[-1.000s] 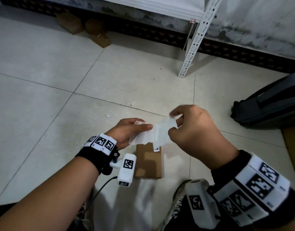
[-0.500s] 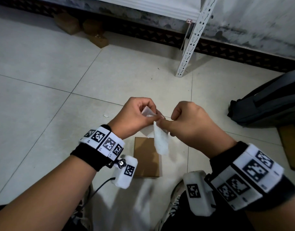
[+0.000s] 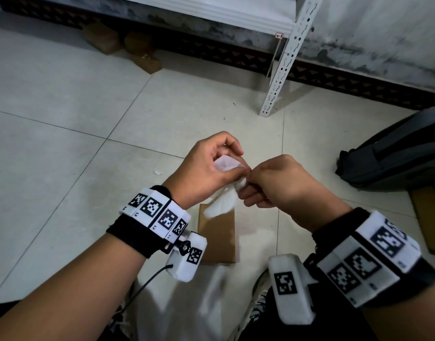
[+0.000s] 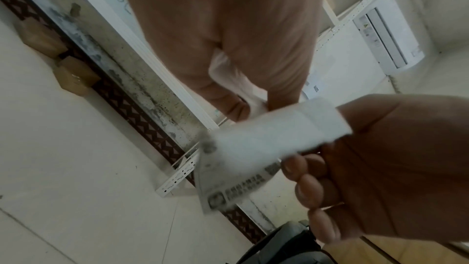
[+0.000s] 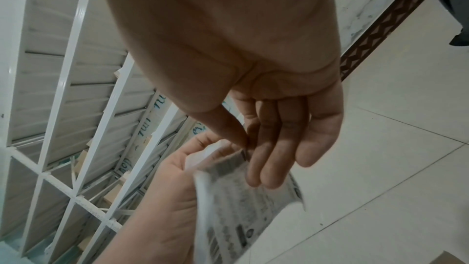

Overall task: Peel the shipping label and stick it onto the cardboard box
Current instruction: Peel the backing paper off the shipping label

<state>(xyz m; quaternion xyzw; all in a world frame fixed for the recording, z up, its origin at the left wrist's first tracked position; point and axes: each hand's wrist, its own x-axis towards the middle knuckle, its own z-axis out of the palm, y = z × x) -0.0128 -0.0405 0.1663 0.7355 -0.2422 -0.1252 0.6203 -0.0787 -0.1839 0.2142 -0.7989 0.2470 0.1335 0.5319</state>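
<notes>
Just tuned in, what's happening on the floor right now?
A person is working a shipping label between both hands above a cardboard box lying flat on the tiled floor. The left hand holds one end of the white sheet; the right hand pinches a corner beside it, apparently separating label from backing. Nothing is stuck on the box's visible top yet. A dark bag lies off to the right.

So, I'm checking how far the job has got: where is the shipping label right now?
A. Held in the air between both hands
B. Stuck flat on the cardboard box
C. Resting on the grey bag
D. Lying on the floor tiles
A: the left hand and right hand both pinch the shipping label above the bare cardboard box.
</notes>
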